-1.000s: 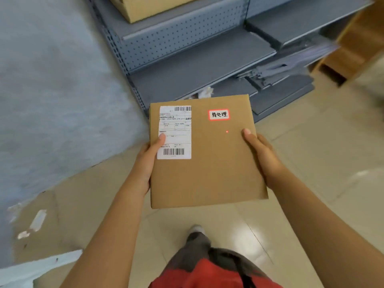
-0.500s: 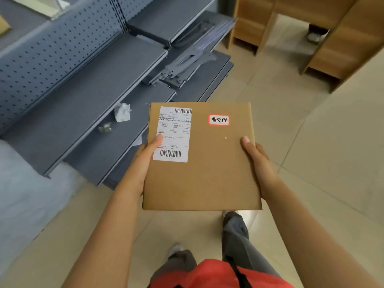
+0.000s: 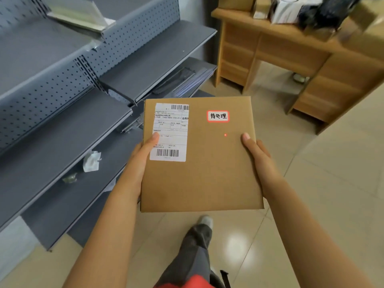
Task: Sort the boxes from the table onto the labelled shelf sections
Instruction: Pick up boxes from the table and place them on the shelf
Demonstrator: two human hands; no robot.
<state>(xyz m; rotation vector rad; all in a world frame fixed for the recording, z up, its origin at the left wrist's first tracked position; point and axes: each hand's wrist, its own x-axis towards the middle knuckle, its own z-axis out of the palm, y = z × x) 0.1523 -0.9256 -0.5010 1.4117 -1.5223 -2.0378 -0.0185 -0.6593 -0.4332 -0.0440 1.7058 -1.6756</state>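
Cardboard box [image 3: 204, 163] is appearing flat, stiff and light. Left hand [image 3: 138, 163] and right hand [image 3: 258, 156] are clamping opposite side edges, thumbs on top, which is judged the soundest hold.

Both hands, the left hand [image 3: 137, 163] and the right hand [image 3: 259, 159], are gripping the flat cardboard box [image 3: 203, 173] by its sides, so it is filling the space between them above the open tiled floor [image 3: 322, 194]. To the left, the grey shelf [image 3: 62, 129] boards are lying mostly bare, with a crumpled white paper [image 3: 91, 161] and a small dark scrap [image 3: 69, 178] sitting on a lower board and loose metal parts [image 3: 180, 80] lying on the far low one. Ahead on the right, the wooden desk [image 3: 291, 59] is blocking the way, its tabletop [image 3: 324, 41] crowded with blurred items.
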